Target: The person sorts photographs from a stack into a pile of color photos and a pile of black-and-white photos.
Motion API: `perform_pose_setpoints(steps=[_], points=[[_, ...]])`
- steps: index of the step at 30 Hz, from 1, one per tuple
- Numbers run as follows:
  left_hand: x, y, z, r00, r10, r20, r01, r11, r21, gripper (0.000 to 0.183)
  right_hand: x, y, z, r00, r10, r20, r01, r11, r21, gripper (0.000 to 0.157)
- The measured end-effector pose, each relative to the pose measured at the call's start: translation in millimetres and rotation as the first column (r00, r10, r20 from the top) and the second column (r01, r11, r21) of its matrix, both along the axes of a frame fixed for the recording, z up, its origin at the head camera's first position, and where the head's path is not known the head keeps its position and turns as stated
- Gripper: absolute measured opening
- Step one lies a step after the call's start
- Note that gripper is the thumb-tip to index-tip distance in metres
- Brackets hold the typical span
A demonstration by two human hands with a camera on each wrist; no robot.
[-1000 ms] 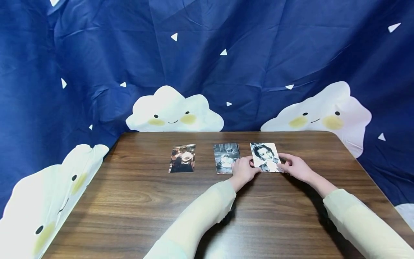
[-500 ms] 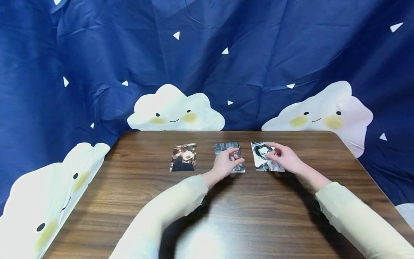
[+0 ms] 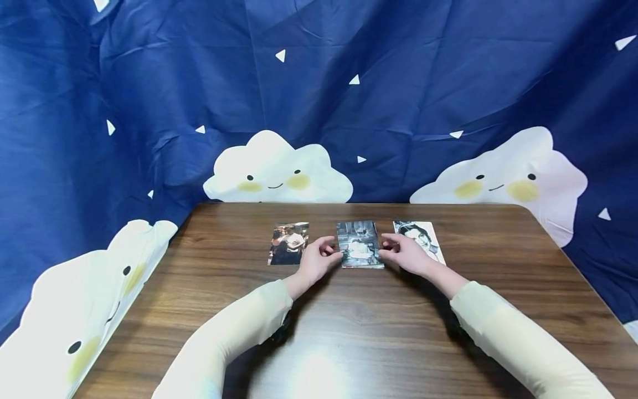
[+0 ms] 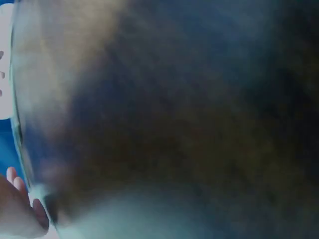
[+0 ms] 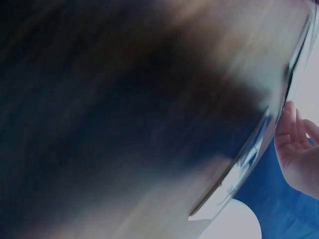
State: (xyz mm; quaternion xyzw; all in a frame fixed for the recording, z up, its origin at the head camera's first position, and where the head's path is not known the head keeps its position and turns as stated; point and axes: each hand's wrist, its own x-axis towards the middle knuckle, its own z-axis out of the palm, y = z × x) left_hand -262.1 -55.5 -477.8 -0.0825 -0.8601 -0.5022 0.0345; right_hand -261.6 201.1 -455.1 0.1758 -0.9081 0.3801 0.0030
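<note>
In the head view, a small stack of black-and-white photos (image 3: 358, 246) lies in the middle of the far part of the table. My left hand (image 3: 315, 261) is at its left edge, index finger and thumb apart. From the right, my right hand (image 3: 406, 255) is at the opposite edge in a similar pose; whether either touches the stack is hard to tell. A black-and-white portrait photo (image 3: 423, 235) lies partly hidden behind the right hand. The left wrist view shows the left hand (image 4: 22, 211) at its lower-left corner; the right wrist view has the right hand (image 5: 299, 157) at its right side.
To the left of the left hand lies a colour photo (image 3: 289, 244) of people. All the photos rest on a brown wooden table (image 3: 379, 332). Behind it hangs a blue curtain (image 3: 319, 100) with white clouds. The wrist views are mostly dark and blurred.
Both hands have left the portrait photo on the right. The left hand has moved left across the middle stack to its left edge; the right hand has moved left to the stack's right edge.
</note>
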Motion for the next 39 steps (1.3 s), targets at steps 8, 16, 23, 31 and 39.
perform_pose_setpoints(steps=[8, 16, 23, 31, 39], points=[[-1.9, 5, -8.1, 0.999, 0.049, -0.012, -0.051, 0.969, -0.242, 0.051, 1.7, -8, -11.5, 1.000, -0.019, -0.011, 0.019, 0.998, 0.052, 0.052], [-0.9, 9, -8.7, 0.998, 0.053, -0.031, -0.061, 0.931, -0.359, 0.054, 1.2, -10, -15.2, 0.999, -0.012, -0.031, 0.015, 0.996, 0.090, 0.048], [-2.7, 12, -9.8, 0.999, 0.050, -0.006, -0.048, 0.923, -0.381, 0.052, 0.3, -13, -11.9, 0.999, -0.020, -0.028, 0.024, 0.989, 0.146, 0.045], [-3.6, 15, -9.7, 0.998, 0.070, 0.008, -0.062, 0.927, -0.370, 0.047, -1.5, -18, -8.5, 0.998, -0.041, 0.049, 0.033, 0.987, 0.155, 0.047], [-3.8, 17, -7.7, 0.997, 0.070, 0.025, -0.061, 0.962, -0.265, 0.046, -1.3, -18, -10.0, 0.997, -0.060, 0.058, 0.052, 0.989, 0.136, 0.047]])
